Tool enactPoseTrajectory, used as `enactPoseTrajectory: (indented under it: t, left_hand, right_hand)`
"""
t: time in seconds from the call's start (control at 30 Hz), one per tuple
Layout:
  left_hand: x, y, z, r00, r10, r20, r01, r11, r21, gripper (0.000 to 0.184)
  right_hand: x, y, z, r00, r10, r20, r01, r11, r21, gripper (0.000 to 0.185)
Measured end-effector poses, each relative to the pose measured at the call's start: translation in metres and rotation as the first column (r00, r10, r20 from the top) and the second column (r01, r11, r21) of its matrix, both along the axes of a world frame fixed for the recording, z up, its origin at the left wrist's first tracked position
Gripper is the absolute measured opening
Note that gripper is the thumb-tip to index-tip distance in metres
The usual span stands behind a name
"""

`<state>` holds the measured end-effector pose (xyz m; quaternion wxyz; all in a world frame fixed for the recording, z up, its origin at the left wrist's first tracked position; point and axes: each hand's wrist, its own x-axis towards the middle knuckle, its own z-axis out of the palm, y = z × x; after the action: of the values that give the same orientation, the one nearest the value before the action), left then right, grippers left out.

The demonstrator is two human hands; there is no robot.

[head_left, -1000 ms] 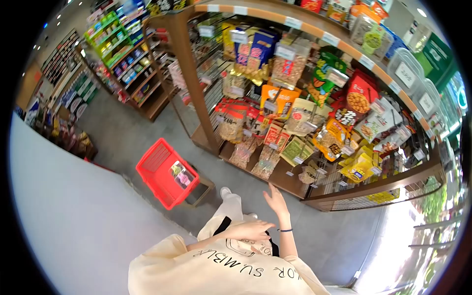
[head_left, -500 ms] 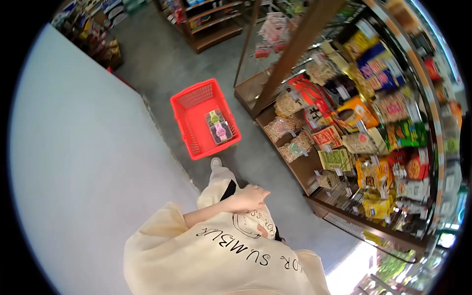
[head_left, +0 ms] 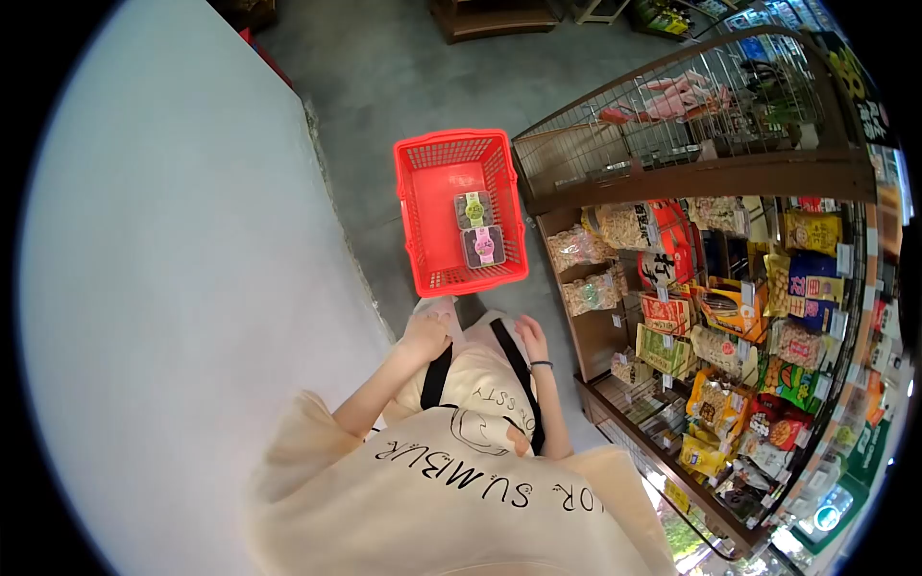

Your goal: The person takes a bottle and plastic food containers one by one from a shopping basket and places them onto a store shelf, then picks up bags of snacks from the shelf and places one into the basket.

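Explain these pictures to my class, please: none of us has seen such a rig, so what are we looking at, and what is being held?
There is no robot here: a person works bare-handed. A single camera worn on the head looks forward and down, so the cream shirt fills the bottom, and the wide lens bends straight edges.

The left hand is near the lap, its fingers partly hidden, so its grip is unclear. The right hand, below a dark wristband, shows nothing held.

Ahead is a red basket. Inside lie two small packs, one with a green label, one with a pink label. To the right, a brown rack displays bagged goods.
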<state>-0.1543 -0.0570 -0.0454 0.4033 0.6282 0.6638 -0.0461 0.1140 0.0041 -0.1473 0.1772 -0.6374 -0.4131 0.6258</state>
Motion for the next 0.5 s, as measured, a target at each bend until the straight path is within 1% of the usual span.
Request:
enactPoseTrajectory:
  t: [0.03,0.07,0.1,0.13,0.17,0.2,0.23,0.3,0.33,0.37,0.43,0.47,0.5]
  left_hand:
    - [-0.005,0.001,-0.003,1.000,0.027,-0.006,-0.028,0.999,-0.030,0.050]
    - [-0.008,0.001,-0.007,1.000,0.030,0.005,-0.030,0.999,-0.032,0.050]
    - [-0.010,0.000,-0.011,0.998,0.065,-0.021,-0.065,0.998,-0.020,0.050]
    - [-0.011,0.002,-0.016,0.994,0.103,-0.047,-0.103,0.995,-0.005,0.049]
    - [-0.012,0.002,-0.020,0.993,0.111,-0.033,-0.112,0.994,-0.003,0.049]
    - [-0.011,0.003,-0.023,0.989,0.140,-0.040,-0.140,0.990,0.017,0.049]
    - [-0.011,0.004,-0.028,0.984,0.172,-0.048,-0.170,0.985,0.036,0.048]
    - [-0.006,0.007,-0.038,0.983,0.184,-0.029,-0.184,0.983,0.003,0.048]
    - [-0.002,0.007,-0.041,0.976,0.216,-0.012,-0.216,0.976,0.021,0.046]
    - [0.003,0.008,-0.043,0.969,0.248,0.003,-0.248,0.968,0.038,0.043]
    - [0.011,0.013,-0.045,0.959,0.282,0.013,-0.282,0.958,0.043,0.044]
    - [0.014,0.017,-0.046,0.954,0.299,0.020,-0.300,0.952,0.061,0.044]
    - [0.014,0.024,-0.044,0.953,0.302,0.016,-0.302,0.952,0.053,0.044]
  right_hand:
    - [-0.009,0.006,0.007,0.998,0.035,-0.060,-0.034,0.999,0.015,0.030]
    - [-0.012,0.010,0.003,0.984,0.176,0.003,-0.176,0.982,0.070,0.032]
    - [-0.015,0.013,0.012,0.984,0.179,0.017,-0.180,0.981,0.067,0.032]
    - [-0.019,0.016,0.023,0.902,0.384,0.198,-0.396,0.918,0.028,0.034]
    - [-0.026,0.022,0.033,0.745,0.562,0.359,-0.585,0.809,-0.053,0.036]
    - [-0.025,0.023,0.032,0.698,0.589,0.407,-0.626,0.778,-0.053,0.038]
    - [-0.024,0.029,0.031,0.684,0.598,0.417,-0.637,0.769,-0.058,0.038]
    - [-0.023,0.040,0.028,0.577,0.677,0.457,-0.694,0.701,-0.164,0.037]
    - [-0.024,0.047,0.027,0.590,0.679,0.437,-0.700,0.700,-0.143,0.037]
    - [-0.028,0.057,0.022,0.577,0.692,0.435,-0.709,0.688,-0.155,0.037]
    - [-0.036,0.077,0.007,0.595,0.690,0.411,-0.712,0.690,-0.128,0.038]
    - [-0.043,0.088,0.001,0.621,0.680,0.391,-0.711,0.698,-0.084,0.038]
    - [-0.050,0.100,-0.007,0.619,0.685,0.384,-0.713,0.695,-0.089,0.038]
